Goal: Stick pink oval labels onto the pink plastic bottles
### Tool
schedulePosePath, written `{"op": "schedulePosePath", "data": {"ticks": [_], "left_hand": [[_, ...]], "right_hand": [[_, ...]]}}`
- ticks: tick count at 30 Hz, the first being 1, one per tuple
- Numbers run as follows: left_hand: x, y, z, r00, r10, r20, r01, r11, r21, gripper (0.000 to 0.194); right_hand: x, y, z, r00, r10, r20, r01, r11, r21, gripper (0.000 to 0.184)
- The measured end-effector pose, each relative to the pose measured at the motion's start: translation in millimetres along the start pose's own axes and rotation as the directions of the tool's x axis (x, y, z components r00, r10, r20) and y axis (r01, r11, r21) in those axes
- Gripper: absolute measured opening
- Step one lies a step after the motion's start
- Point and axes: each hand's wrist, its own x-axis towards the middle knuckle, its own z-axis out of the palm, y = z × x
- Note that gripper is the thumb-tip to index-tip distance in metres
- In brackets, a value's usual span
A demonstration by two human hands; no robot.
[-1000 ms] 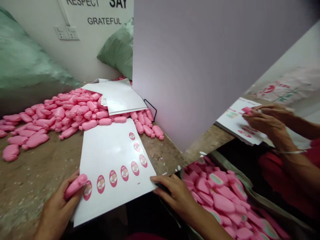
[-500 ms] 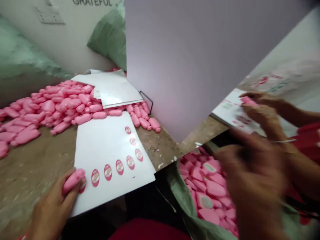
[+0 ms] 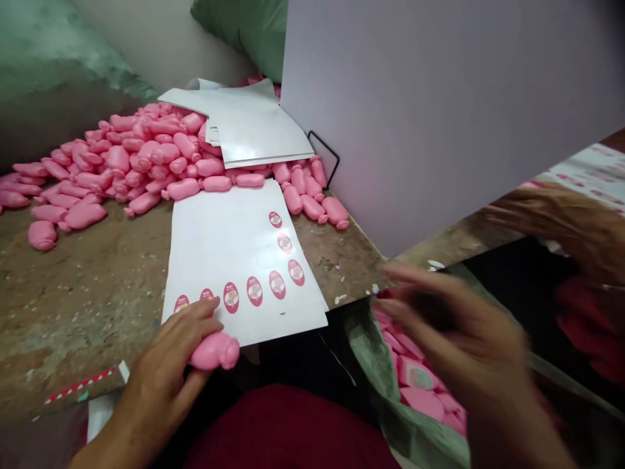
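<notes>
My left hand (image 3: 170, 365) is closed around a small pink plastic bottle-shaped piece (image 3: 215, 352) with a knobbed end, held over the table's front edge. Its fingers overlap a white sticker sheet (image 3: 219, 241), which carries several oval pink labels (image 3: 254, 291) along its near and right sides. My right hand (image 3: 454, 339), blurred by motion, has its fingers stretched and apart, with nothing visible in them. It hovers over a green sack (image 3: 375, 365) of pink pieces (image 3: 422, 400), at least one bearing a label.
A heap of pink pieces (image 3: 146, 150) covers the table's back left, under white sheets (image 3: 263, 130). A pale upright panel (image 3: 415, 117) with a black wire bracket (image 3: 334, 156) blocks the right. Beyond it, a co-worker's hand (image 3: 551, 215) is near another label sheet (image 3: 596, 172).
My left hand, holding the pink piece, has moved right and turned its knobbed end toward me. My right hand has moved left over the sack. The view has tilted down.
</notes>
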Motion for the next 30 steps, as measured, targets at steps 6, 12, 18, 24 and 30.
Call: {"op": "schedulePosePath", "data": {"ticks": [6, 12, 18, 24, 30], "left_hand": [[-7, -3, 7.6, 0.993, 0.070, 0.095, -0.076, 0.995, 0.060, 0.024], [-4, -15, 16.1, 0.993, 0.113, 0.032, -0.113, 0.993, 0.012, 0.024], [-3, -16, 18.3, 0.994, 0.110, 0.011, -0.110, 0.994, 0.006, 0.024], [-5, -24, 16.1, 0.986, 0.164, 0.038, -0.168, 0.981, 0.102, 0.025], [-8, -22, 16.5, 0.983, 0.185, -0.015, -0.182, 0.977, 0.114, 0.022]], "right_hand": [[14, 1, 51, 0.885, -0.022, 0.466, 0.010, 1.000, 0.028, 0.029], [18, 11, 64, 0.921, 0.093, 0.379, -0.074, 0.995, -0.065, 0.026], [27, 9, 72, 0.904, 0.126, 0.407, -0.082, 0.989, -0.123, 0.028], [12, 3, 72, 0.920, -0.098, 0.379, 0.200, 0.950, -0.239, 0.018], [10, -1, 34, 0.995, -0.101, 0.022, 0.102, 0.993, -0.063, 0.013]]}}
